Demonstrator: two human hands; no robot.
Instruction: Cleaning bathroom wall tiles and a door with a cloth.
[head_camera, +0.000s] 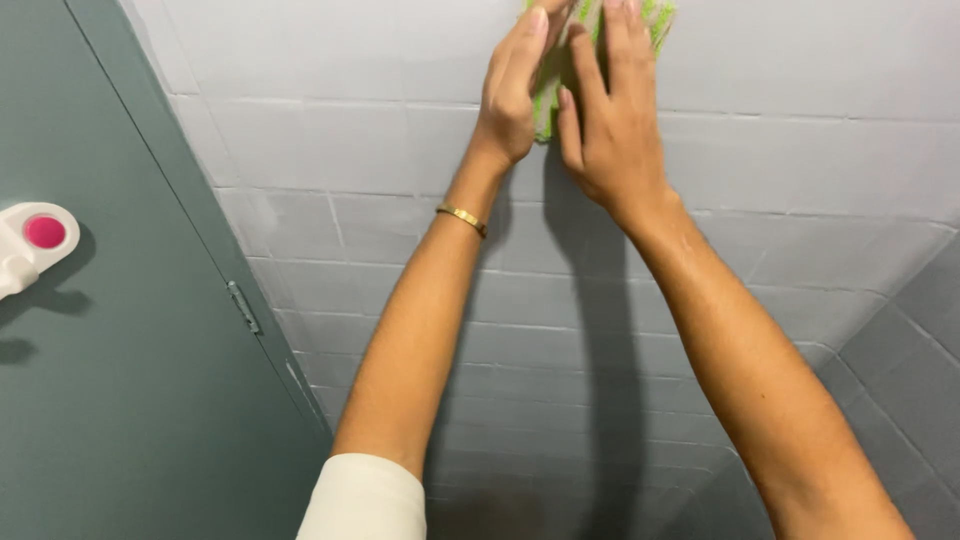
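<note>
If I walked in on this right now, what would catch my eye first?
Probably the two bare arms stretched up the grey tiled wall, with the left hand and right hand pressing a green cloth flat against it near the top. A gold bracelet circles the left wrist. At far left, a white holder with a pink disc sticks to the green door.

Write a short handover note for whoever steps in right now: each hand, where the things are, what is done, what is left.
Left hand: flat on the green cloth, fingers stretched upward, gold bracelet on the wrist.
Right hand: also pressed on the cloth, fingers spread over it.
Cloth: held against the grey tiled wall, high up at the top edge of the view, partly out of frame.
Nearby: green door on the left with a white fitting that has a pink round centre.
Done: cannot tell which tiles have been wiped; no visible marks.
Left: the tiles below the hands look untouched by the cloth right now.
</note>
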